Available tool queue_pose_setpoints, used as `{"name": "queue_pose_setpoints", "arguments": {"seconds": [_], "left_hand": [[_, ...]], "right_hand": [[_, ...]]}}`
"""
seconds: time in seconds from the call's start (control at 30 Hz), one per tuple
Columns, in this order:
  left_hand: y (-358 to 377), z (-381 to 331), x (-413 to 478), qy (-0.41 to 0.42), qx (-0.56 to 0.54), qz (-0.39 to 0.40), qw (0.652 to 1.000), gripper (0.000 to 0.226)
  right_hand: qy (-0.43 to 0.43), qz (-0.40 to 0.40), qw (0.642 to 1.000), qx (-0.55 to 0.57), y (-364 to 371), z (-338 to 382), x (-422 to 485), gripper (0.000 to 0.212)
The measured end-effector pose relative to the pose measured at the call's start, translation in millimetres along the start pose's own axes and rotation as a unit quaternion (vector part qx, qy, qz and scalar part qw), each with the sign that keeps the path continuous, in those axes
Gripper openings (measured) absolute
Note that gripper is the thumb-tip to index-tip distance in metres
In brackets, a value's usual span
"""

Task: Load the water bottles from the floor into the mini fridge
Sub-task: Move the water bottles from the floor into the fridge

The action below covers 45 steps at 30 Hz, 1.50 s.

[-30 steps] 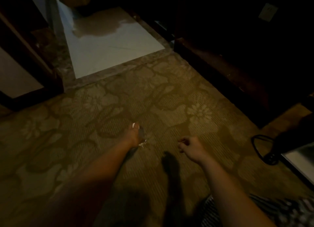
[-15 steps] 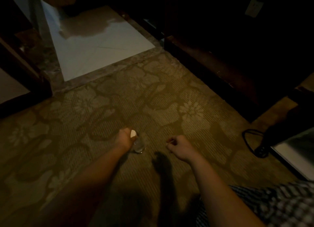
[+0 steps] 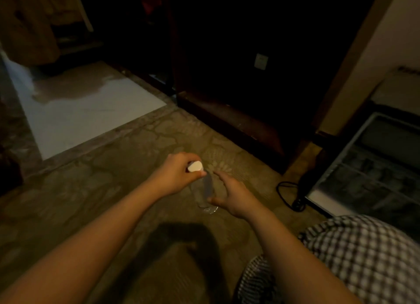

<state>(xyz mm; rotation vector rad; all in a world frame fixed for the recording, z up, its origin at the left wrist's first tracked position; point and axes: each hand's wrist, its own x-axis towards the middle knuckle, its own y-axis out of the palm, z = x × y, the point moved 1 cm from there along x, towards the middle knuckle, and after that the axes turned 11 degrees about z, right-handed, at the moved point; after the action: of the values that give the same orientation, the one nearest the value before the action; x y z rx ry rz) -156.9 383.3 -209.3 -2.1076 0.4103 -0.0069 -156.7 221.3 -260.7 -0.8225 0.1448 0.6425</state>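
A clear plastic water bottle (image 3: 203,193) with a white cap hangs above the patterned carpet in the middle of the head view. My left hand (image 3: 178,174) grips it by the neck, just under the cap. My right hand (image 3: 231,195) is at the bottle's right side with spread fingers; the thumb touches near the base and the forefinger points toward the neck. The mini fridge (image 3: 368,167) stands at the right edge with its glass door facing me; I cannot tell whether the door is open.
A black power cable (image 3: 287,195) loops on the carpet beside the fridge. Dark wooden furniture (image 3: 238,87) rises behind the hands. A pale tiled floor (image 3: 86,112) lies at the back left. My checked clothing (image 3: 354,262) fills the lower right.
My left hand has lifted the bottle clear of the carpet. My right hand uncurled and moved left onto the bottle's side. The view swung right, bringing the fridge into sight.
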Motion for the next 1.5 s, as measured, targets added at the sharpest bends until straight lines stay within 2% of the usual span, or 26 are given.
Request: {"name": "queue_pose_setpoints", "arguments": {"seconds": [0.17, 0.27, 0.5, 0.67, 0.77, 0.93, 1.03, 1.13, 1.23, 1.5], "left_hand": [[-28.4, -75.7, 11.0, 0.111, 0.038, -0.016, 0.993, 0.022], [-37.3, -118.7, 17.4, 0.178, 0.064, -0.038, 0.981, 0.022], [-33.3, -222.4, 30.4, 0.301, 0.072, -0.064, 0.949, 0.029], [-12.2, -285.9, 44.1, 0.322, -0.049, -0.041, 0.944, 0.027], [7.6, -307.7, 57.2, 0.309, -0.064, 0.017, 0.949, 0.029], [52.3, -325.4, 82.9, 0.235, -0.011, 0.149, 0.960, 0.049], [80.6, -337.3, 98.0, 0.224, -0.002, 0.219, 0.950, 0.045], [106.1, -342.8, 124.5, 0.203, -0.043, 0.256, 0.944, 0.042], [127.9, -340.2, 160.1, 0.169, -0.092, 0.273, 0.943, 0.039], [179.5, -315.0, 238.7, 0.074, -0.167, 0.342, 0.922, 0.031]], "right_hand": [[-0.105, -0.103, 0.989, 0.003, -53.2, 12.8, -42.9, 0.079], [-0.131, -0.138, 0.982, -0.016, -90.4, 12.5, -74.8, 0.071], [-0.082, -0.233, 0.963, -0.104, -163.2, -18.5, -147.1, 0.065], [-0.041, -0.285, 0.952, -0.103, -199.7, -51.2, -203.3, 0.056], [-0.018, -0.303, 0.950, -0.074, -210.1, -76.6, -229.3, 0.060], [0.025, -0.367, 0.930, 0.017, -223.6, -120.8, -251.9, 0.058], [0.045, -0.411, 0.908, 0.065, -232.2, -145.1, -247.7, 0.053], [0.078, -0.427, 0.897, 0.088, -241.4, -168.2, -232.2, 0.049], [0.105, -0.418, 0.896, 0.109, -251.1, -195.1, -209.7, 0.050], [0.202, -0.334, 0.918, 0.068, -265.0, -261.1, -137.2, 0.056]]}}
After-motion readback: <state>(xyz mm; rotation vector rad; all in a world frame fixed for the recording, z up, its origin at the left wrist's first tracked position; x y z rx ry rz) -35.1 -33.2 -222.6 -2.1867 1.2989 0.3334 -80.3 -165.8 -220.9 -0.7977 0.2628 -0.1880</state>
